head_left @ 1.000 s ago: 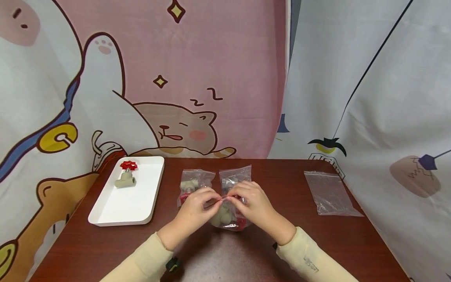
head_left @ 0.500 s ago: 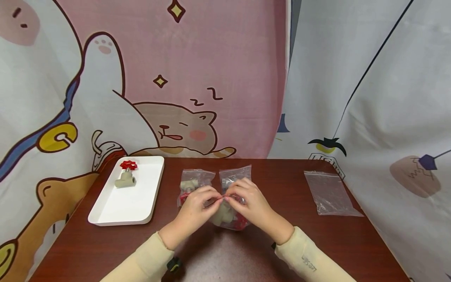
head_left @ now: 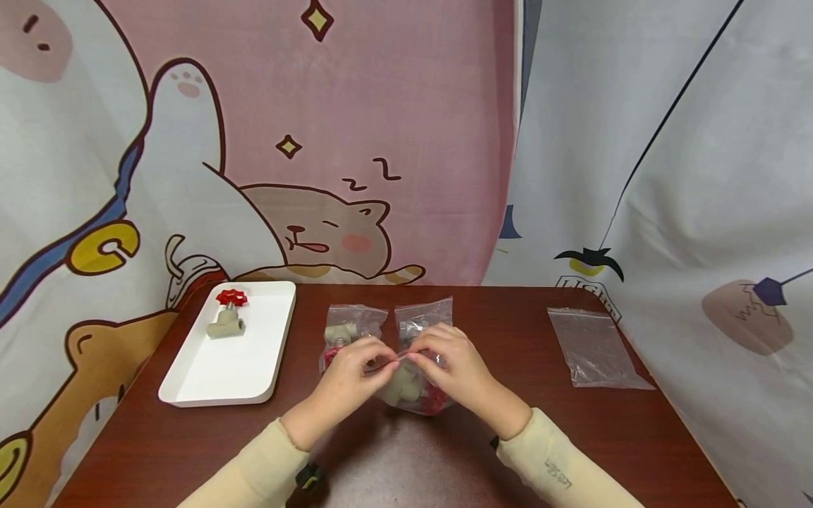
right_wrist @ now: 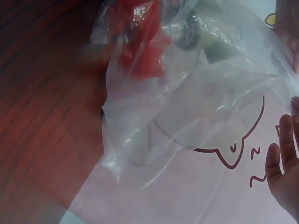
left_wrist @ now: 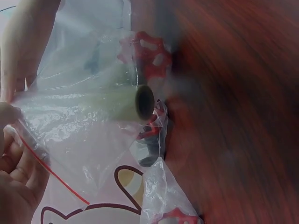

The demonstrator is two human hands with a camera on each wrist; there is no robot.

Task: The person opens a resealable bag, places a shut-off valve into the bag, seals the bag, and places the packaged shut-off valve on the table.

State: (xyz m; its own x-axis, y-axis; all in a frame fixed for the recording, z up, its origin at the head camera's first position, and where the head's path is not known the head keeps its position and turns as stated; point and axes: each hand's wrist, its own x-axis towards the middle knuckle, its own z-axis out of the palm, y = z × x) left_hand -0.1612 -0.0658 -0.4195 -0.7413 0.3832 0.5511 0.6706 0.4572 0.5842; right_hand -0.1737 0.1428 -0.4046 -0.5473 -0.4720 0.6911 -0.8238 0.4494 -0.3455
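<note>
Clear plastic rear-left bag (head_left: 346, 324): a stray knuckle could knock it, I'd judge; it sits close behind the working fingers.
Left hand (head_left: 357, 370): uneven pull could let the thin film slip; I see thumb and fingers pinching the red-lined plastic edge (left_wrist: 53, 175), wrist angled inward.
Clear plastic held bag (head_left: 405, 389): between the 2 hands; its beige valve with red wheel may drag the mouth down if either pinch slackens.
Right hand (head_left: 454, 367): same slip risk; I see it pinching that edge, fingertips near the left's.
</note>
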